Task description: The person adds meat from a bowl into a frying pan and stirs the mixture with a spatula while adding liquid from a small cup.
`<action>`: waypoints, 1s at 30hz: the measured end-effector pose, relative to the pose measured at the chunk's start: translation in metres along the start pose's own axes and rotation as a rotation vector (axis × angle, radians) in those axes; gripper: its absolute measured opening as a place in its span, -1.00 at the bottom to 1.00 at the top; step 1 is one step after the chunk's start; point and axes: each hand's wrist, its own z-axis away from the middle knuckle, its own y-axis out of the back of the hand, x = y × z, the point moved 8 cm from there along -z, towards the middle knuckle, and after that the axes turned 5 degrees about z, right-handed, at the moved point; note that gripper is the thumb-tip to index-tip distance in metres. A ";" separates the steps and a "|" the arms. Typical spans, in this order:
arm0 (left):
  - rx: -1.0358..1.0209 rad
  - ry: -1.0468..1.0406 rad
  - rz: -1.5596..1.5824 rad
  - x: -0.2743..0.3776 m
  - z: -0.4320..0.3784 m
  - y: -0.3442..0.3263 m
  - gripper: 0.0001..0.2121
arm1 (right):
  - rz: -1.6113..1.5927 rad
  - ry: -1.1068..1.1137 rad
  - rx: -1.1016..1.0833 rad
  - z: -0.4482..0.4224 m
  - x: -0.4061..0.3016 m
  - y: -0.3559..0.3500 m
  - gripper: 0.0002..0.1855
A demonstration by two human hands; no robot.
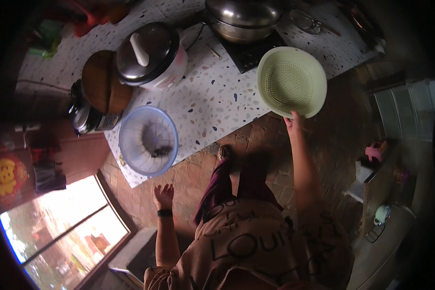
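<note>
My right hand (294, 124) grips the near rim of a pale green plastic colander (291, 81), which is held over the table's front edge, close to an induction cooker. Palm up with fingers apart, my left hand (163, 196) holds nothing and wears a dark wristband. Just beyond it, a blue mesh plastic basket (148, 140) sits at the table's left corner with a small dark clump inside. The speckled terrazzo tabletop (210, 105) stretches between colander and basket.
A rice cooker (152, 54) stands behind the basket, beside a round wooden board (107, 81) and a dark appliance (85, 114). A lidded steel pot (243, 20) rests on the induction cooker (248, 54). A glass lid or dish (306, 21) lies farther right. A window is at lower left.
</note>
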 end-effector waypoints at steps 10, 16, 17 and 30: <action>0.019 -0.042 0.297 -0.108 0.095 0.074 -0.65 | 0.841 0.609 -0.598 0.158 -0.108 -0.145 -0.67; -0.080 -0.051 0.710 -0.115 0.158 0.081 -0.48 | 0.857 0.990 -0.974 0.255 -0.066 -0.241 -0.73; -0.101 -0.062 0.788 -0.107 0.170 0.080 -0.39 | 0.881 1.108 -1.031 0.280 -0.057 -0.255 -0.70; -0.797 -0.574 0.931 0.192 0.322 0.191 -0.19 | 0.578 1.383 -1.791 0.641 0.148 -0.293 -0.39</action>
